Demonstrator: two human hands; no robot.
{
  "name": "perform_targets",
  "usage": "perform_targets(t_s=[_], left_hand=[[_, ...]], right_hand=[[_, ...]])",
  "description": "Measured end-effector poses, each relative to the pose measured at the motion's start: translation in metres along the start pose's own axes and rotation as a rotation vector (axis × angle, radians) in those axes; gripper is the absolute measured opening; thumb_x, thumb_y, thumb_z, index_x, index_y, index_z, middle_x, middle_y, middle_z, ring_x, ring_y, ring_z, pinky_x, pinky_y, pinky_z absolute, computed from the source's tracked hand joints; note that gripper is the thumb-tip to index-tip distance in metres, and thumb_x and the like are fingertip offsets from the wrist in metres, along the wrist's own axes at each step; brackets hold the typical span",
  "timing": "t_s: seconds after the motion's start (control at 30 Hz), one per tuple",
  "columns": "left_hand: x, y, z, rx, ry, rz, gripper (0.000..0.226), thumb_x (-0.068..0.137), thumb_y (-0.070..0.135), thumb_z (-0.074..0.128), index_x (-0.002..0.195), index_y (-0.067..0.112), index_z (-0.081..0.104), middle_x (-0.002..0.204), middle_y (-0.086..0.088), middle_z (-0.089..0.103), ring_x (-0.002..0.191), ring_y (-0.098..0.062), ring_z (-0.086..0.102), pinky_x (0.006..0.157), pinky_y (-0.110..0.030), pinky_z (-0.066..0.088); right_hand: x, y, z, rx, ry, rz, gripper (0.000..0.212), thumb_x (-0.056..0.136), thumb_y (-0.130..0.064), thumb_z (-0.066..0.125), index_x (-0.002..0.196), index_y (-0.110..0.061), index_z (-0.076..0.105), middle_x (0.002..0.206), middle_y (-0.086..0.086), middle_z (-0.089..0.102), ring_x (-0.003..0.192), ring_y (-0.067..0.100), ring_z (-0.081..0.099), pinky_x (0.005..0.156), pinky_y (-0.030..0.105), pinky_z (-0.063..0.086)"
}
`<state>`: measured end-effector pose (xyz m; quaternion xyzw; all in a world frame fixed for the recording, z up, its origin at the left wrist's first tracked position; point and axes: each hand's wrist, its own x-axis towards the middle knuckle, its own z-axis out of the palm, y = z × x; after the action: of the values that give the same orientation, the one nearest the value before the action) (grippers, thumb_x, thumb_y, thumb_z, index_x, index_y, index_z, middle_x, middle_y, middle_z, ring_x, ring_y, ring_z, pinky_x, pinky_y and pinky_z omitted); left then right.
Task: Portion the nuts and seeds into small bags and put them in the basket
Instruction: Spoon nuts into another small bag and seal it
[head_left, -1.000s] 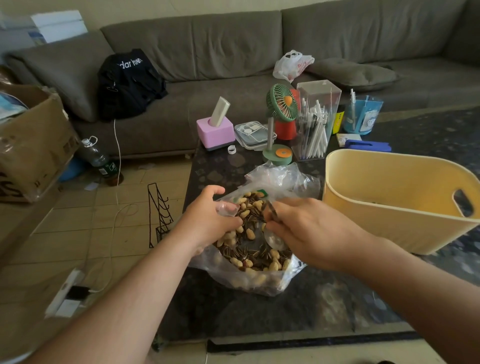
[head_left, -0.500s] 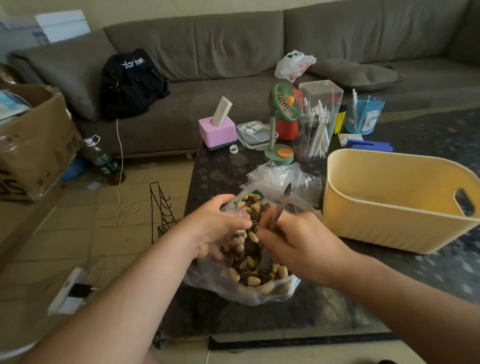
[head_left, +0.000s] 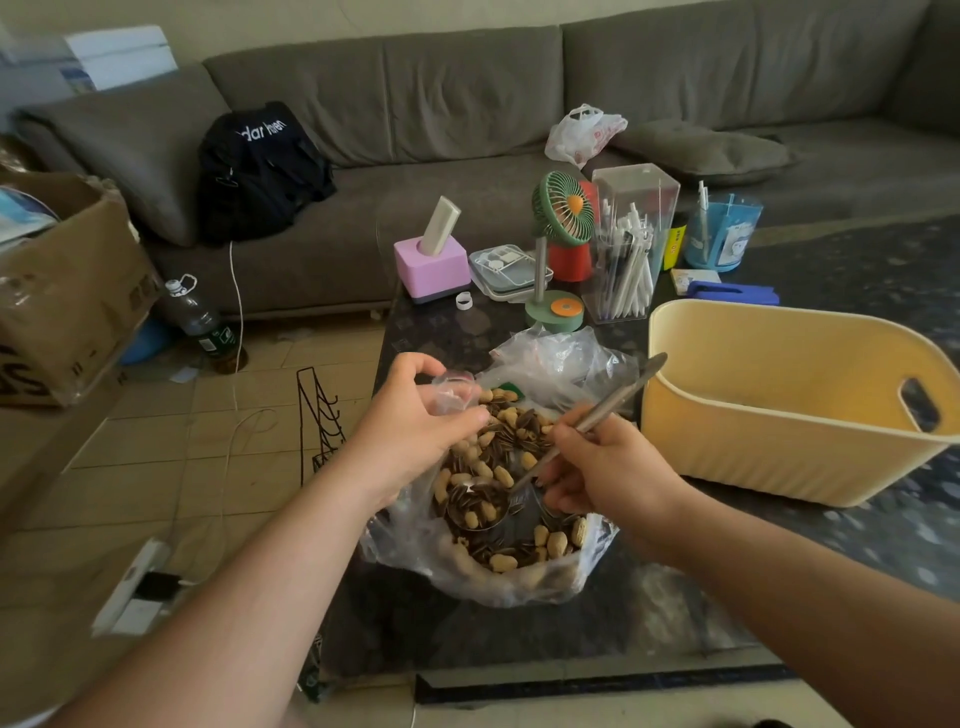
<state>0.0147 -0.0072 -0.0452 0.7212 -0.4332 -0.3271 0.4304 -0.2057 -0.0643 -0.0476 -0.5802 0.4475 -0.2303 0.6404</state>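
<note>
Dark table (head_left: 675, 613): big bag (head_left: 519, 582) (peanuts, seeds); left hand (head_left: 415, 436) pinches small bag (head_left: 454, 397), right hand (head_left: 608, 467) grips spoon (head_left: 587, 423).

A home living room: grey sofa (head_left: 467, 104), cluttered coffee table (head_left: 519, 623)

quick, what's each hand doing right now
Left hand: pinching a small clear bag.
Right hand: gripping a metal spoon loaded with nuts and seeds.

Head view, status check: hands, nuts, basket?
Left hand pinches small clear bag open. Right hand grips spoon, bowl loaded in big bag of nuts and seeds. Yellow basket right of it, nothing in the way.
</note>
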Motion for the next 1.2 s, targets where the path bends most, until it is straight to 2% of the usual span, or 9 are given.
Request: perform_targets(t_s=[0.17, 0.3, 0.43, 0.53, 0.7, 0.83, 0.9, 1.03, 1.2], left_hand=[[-0.002, -0.002, -0.003, 0.048, -0.051, 0.089, 0.050, 0.081, 0.044, 0.089, 0.107, 0.027, 0.050, 0.111, 0.017, 0.080, 0.100, -0.009, 0.077, 0.092, -0.045, 0.061], [-0.003, -0.005, 0.003, 0.200, -0.080, 0.154, 0.042, 0.077, 0.048, 0.091, 0.097, 0.049, 0.055, 0.116, 0.016, 0.074, 0.102, -0.005, 0.073, 0.090, -0.042, 0.063], [-0.010, -0.004, 0.017, 0.357, -0.090, 0.239, 0.042, 0.084, 0.047, 0.087, 0.108, 0.053, 0.053, 0.116, 0.023, 0.062, 0.096, 0.001, 0.065, 0.080, -0.031, 0.060], [-0.009, -0.007, 0.022, 0.390, -0.094, 0.262, 0.028, 0.083, 0.049, 0.085, 0.095, 0.043, 0.061, 0.114, 0.021, 0.061, 0.093, 0.000, 0.064, 0.085, -0.037, 0.060], [-0.003, -0.009, 0.020, 0.341, -0.119, 0.288, 0.027, 0.078, 0.044, 0.090, 0.087, 0.041, 0.065, 0.123, 0.020, 0.059, 0.094, 0.002, 0.069, 0.092, -0.039, 0.061], [-0.002, -0.013, 0.016, 0.290, -0.167, 0.264, 0.021, 0.078, 0.042, 0.091, 0.088, 0.043, 0.072, 0.131, 0.022, 0.055, 0.119, -0.006, 0.063, 0.105, -0.039, 0.058], [-0.003, -0.015, 0.018, 0.291, -0.146, 0.272, 0.020, 0.079, 0.040, 0.091, 0.087, 0.044, 0.072, 0.129, 0.026, 0.058, 0.120, -0.004, 0.062, 0.106, -0.040, 0.057], [-0.005, -0.015, 0.028, 0.266, -0.056, 0.237, 0.040, 0.082, 0.036, 0.090, 0.105, 0.050, 0.061, 0.122, 0.022, 0.070, 0.111, 0.004, 0.068, 0.100, -0.033, 0.060], [-0.006, -0.012, 0.040, 0.199, -0.019, 0.212, 0.079, 0.082, 0.025, 0.091, 0.132, 0.049, 0.035, 0.111, 0.034, 0.066, 0.104, 0.021, 0.063, 0.086, -0.005, 0.048]], right_hand=[[-0.005, -0.017, -0.012, -0.166, 0.076, -0.103, 0.017, 0.110, -0.026, 0.052, 0.104, -0.014, 0.062, 0.081, 0.009, 0.073, 0.067, 0.023, 0.072, 0.070, 0.040, 0.065], [-0.016, -0.037, -0.025, -0.357, 0.159, -0.241, 0.020, 0.108, -0.033, 0.053, 0.096, -0.022, 0.065, 0.079, 0.003, 0.074, 0.068, 0.018, 0.074, 0.069, 0.039, 0.063], [-0.022, -0.053, -0.039, -0.473, 0.268, -0.344, 0.021, 0.107, -0.037, 0.053, 0.093, -0.025, 0.064, 0.073, -0.006, 0.074, 0.062, 0.008, 0.071, 0.066, 0.036, 0.061], [-0.021, -0.060, -0.048, -0.471, 0.321, -0.388, 0.022, 0.106, -0.037, 0.054, 0.092, -0.025, 0.064, 0.074, -0.006, 0.073, 0.062, 0.009, 0.071, 0.069, 0.041, 0.062], [-0.018, -0.060, -0.050, -0.421, 0.321, -0.390, 0.017, 0.107, -0.034, 0.054, 0.096, -0.026, 0.063, 0.076, -0.001, 0.073, 0.063, 0.012, 0.073, 0.071, 0.045, 0.063], [-0.015, -0.063, -0.048, -0.368, 0.313, -0.390, 0.014, 0.108, -0.035, 0.053, 0.101, -0.027, 0.061, 0.078, 0.001, 0.074, 0.065, 0.014, 0.074, 0.073, 0.047, 0.064], [-0.016, -0.066, -0.047, -0.366, 0.306, -0.397, 0.014, 0.108, -0.035, 0.052, 0.101, -0.027, 0.062, 0.079, 0.001, 0.074, 0.066, 0.014, 0.074, 0.073, 0.047, 0.064], [-0.019, -0.073, -0.044, -0.413, 0.296, -0.470, 0.017, 0.107, -0.038, 0.052, 0.100, -0.026, 0.062, 0.078, -0.002, 0.073, 0.066, 0.010, 0.073, 0.071, 0.043, 0.064], [-0.021, -0.071, -0.036, -0.733, 0.254, -0.678, 0.013, 0.107, -0.037, 0.050, 0.101, -0.027, 0.056, 0.073, -0.008, 0.066, 0.067, 0.005, 0.066, 0.063, 0.022, 0.050]])
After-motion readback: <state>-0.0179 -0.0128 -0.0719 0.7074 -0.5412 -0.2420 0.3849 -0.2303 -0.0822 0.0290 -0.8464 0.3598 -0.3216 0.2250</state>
